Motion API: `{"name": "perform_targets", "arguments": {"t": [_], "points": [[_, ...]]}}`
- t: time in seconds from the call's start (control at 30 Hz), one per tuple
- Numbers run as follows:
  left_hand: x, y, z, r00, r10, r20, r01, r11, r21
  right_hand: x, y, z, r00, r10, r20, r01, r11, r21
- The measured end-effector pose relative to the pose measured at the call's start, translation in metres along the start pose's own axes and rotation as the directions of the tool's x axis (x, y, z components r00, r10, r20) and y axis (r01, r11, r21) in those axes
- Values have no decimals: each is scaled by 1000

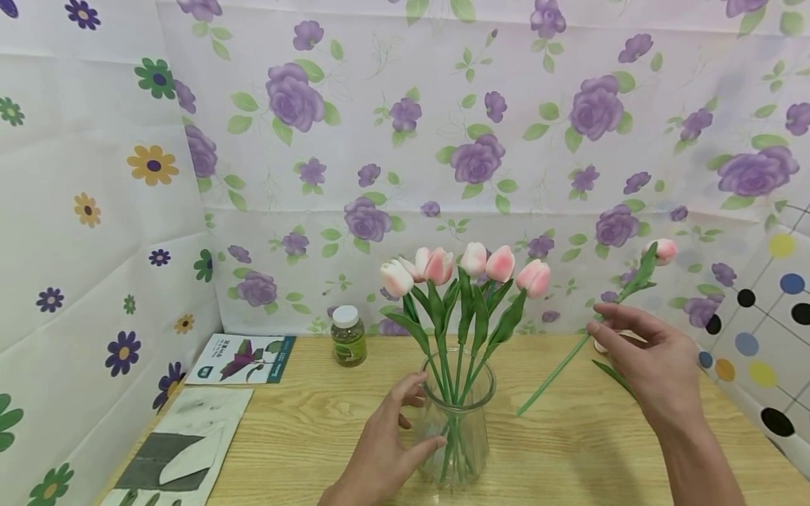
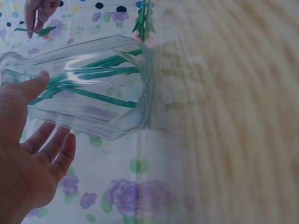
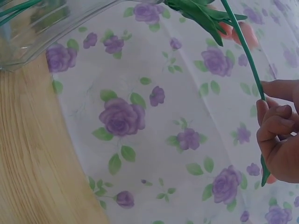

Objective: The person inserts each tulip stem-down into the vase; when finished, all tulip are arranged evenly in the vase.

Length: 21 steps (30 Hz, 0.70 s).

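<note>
Got the right hand (image 1: 654,372) pinching a tulip (image 1: 644,273) by its stem between thumb and fingertips, over to the right of the vase (image 1: 479,450). Holding it on a slant, pink bloom up and to the right, bare stem end angled down toward the vase but outside it. Can also see a green leaf (image 1: 612,374) poking out behind that hand, though can't tell what from.

Got the left hand (image 1: 389,439) round the vase, thumb on the near side and fingers curved along the left. Clear glass, set upright on the bench (image 1: 304,429), with a bunch of tulips (image 1: 465,309) in it: six pink-and-white blooms fanned out above the rim, green stems crossing inside.

Further out, toward the back left, can spot a jar (image 1: 349,346) with a white lid. Left of that, see a card (image 1: 237,360) with a purple flower print, and nearer, a grey-and-white sheet (image 1: 180,443), cut off at the bottom. Behind it all, get a cloth (image 1: 392,154) covered in purple roses.
</note>
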State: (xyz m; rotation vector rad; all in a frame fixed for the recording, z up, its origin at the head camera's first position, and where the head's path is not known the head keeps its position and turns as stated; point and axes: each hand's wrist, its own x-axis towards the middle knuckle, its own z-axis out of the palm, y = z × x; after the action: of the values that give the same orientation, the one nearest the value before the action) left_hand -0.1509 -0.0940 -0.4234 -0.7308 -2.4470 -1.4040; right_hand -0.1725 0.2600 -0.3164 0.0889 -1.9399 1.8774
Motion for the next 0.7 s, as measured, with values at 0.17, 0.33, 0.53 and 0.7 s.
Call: {"name": "perform_targets", "arguments": {"t": [0.17,0.33,0.53,0.7], "points": [[0,0,0,1000,-3,4,3,1000,1,-1,-1,4,1000,3,-9,-3,1000,1],[-1,0,0,1000,-2,-5,2,1000,1,-1,-3,9,1000,-4,-12,4,1000,-2],[0,0,0,1000,1,-9,-1,1000,-5,-2,-3,14,999,-8,-33,9,1000,14],[1,-1,0,1000,8,-7,-8,1000,-2,-1,-4,20,998,-11,-65,14,999,43]]}}
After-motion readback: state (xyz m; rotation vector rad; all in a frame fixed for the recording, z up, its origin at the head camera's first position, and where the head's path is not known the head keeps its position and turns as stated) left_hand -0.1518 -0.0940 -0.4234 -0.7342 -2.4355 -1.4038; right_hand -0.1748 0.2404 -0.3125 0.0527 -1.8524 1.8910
